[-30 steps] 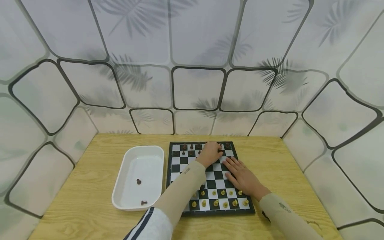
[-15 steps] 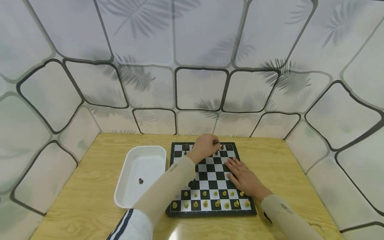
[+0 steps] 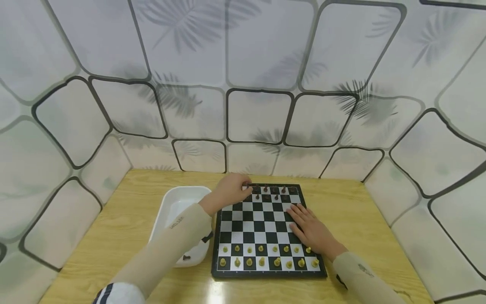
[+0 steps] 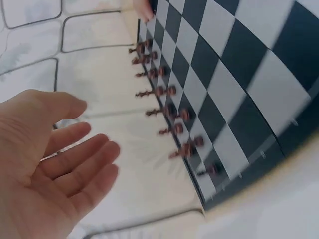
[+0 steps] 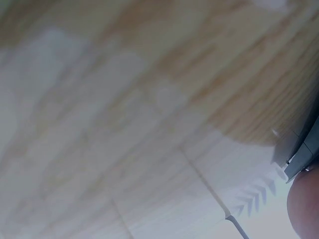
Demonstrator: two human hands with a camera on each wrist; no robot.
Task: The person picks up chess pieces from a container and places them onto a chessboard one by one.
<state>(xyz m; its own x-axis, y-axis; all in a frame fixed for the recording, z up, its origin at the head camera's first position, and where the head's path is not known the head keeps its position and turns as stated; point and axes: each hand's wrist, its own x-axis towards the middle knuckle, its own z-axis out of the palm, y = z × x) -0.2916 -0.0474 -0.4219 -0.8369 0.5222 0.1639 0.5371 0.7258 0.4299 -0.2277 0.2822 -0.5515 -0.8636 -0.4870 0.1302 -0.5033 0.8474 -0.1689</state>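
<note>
A black-and-white chessboard lies on the table, with yellow chess pieces along its near two rows. Dark reddish-brown chess pieces line the far rows. My left hand hovers over the board's far left corner, beside the dark pieces. In the left wrist view, the left hand has its fingers loosely bent and nothing between them. My right hand rests flat on the board's right side, fingers spread over the squares; the right wrist view shows only a bit of it.
To the left of the board stands a white plastic tray, partly hidden under the left forearm. One dark piece lies at its near end. Patterned wall panels rise behind the wooden table and on both sides.
My left hand has moved left along the dark pieces, from the right part of the far rows to the far left corner. The right hand stays on the board.
</note>
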